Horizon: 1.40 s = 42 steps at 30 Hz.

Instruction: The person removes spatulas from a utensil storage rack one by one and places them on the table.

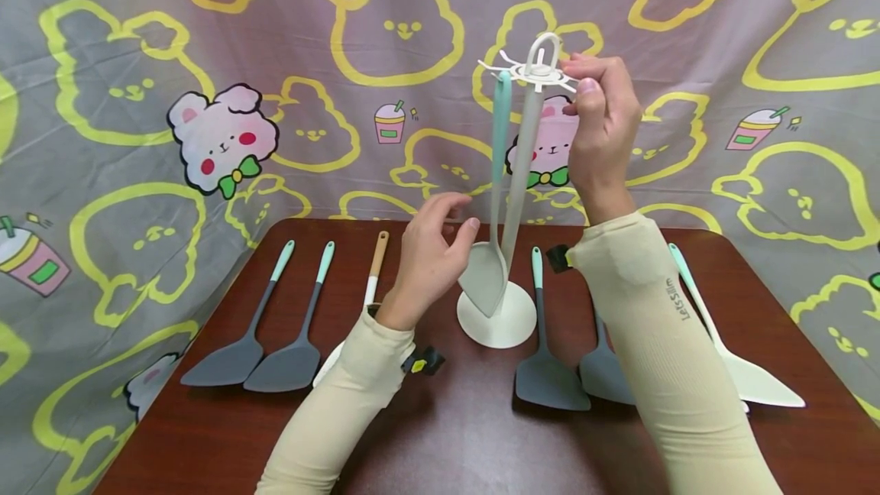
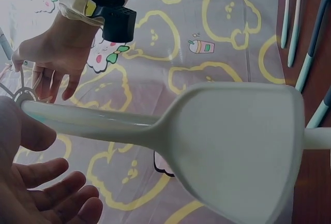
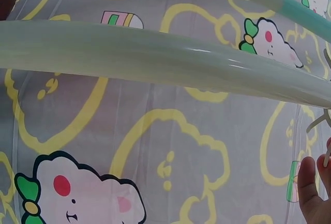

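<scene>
A white utensil rack (image 1: 520, 189) with a round base and a ring of hooks stands mid-table. From one hook hangs a pale grey-green turner (image 1: 483, 277) with a teal handle, blade down; its blade fills much of the left wrist view (image 2: 238, 146). My right hand (image 1: 606, 128) pinches a hook at the right of the ring between thumb and fingers; in the right wrist view only its fingertips (image 3: 309, 188) show at the edge. Beside the hanging blade is my left hand (image 1: 433, 254), fingers loosely bent, with nothing held.
On the brown table (image 1: 440, 449), two grey turners (image 1: 285, 365) with teal handles and a wooden-handled white utensil (image 1: 374, 266) lie left. To the right are another grey turner (image 1: 550, 380), one partly behind my sleeve, and a whitish turner (image 1: 752, 380). A patterned curtain (image 1: 426, 14) hangs behind.
</scene>
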Tool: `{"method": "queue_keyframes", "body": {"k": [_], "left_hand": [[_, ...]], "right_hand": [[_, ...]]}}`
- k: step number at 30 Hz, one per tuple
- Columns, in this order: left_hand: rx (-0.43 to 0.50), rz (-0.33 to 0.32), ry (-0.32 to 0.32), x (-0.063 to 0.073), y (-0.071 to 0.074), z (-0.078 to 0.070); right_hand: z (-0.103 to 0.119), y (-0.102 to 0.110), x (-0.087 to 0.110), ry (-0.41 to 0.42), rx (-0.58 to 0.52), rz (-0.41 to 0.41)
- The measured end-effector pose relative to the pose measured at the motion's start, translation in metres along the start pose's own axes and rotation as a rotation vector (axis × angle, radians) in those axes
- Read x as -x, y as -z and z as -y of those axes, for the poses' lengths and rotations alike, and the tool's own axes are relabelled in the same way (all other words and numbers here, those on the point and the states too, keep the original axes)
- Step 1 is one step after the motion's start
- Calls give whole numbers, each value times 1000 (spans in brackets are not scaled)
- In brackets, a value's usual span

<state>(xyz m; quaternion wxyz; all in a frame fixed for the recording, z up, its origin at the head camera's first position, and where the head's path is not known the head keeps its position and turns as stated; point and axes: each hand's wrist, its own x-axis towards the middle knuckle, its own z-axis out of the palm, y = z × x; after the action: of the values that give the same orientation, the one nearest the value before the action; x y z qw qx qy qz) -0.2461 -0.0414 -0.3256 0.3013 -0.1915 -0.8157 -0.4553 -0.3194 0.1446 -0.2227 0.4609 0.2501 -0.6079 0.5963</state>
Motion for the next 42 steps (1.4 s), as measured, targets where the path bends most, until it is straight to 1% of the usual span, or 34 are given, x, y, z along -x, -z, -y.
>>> {"method": "queue_keyframes", "body": {"k": [9,20,30,37,42], "left_hand": [[9,8,19,-6,-7,-1],[22,10,1,-12,-20,-5],[77,-3,-7,-26,-31,-14],[80,-42,-20,-27,-31,-17],[93,-36,-27,-26,-29,-18]], "right_hand": [[-2,-1,-1,-1,-8,-10],[-1,0,-1,-9,-2,-20],[-1,-1,2,-18,-6,-17],[-1,-1,3,-13,-3,-1],[-1,0,2,-2,-2,-6]]}}
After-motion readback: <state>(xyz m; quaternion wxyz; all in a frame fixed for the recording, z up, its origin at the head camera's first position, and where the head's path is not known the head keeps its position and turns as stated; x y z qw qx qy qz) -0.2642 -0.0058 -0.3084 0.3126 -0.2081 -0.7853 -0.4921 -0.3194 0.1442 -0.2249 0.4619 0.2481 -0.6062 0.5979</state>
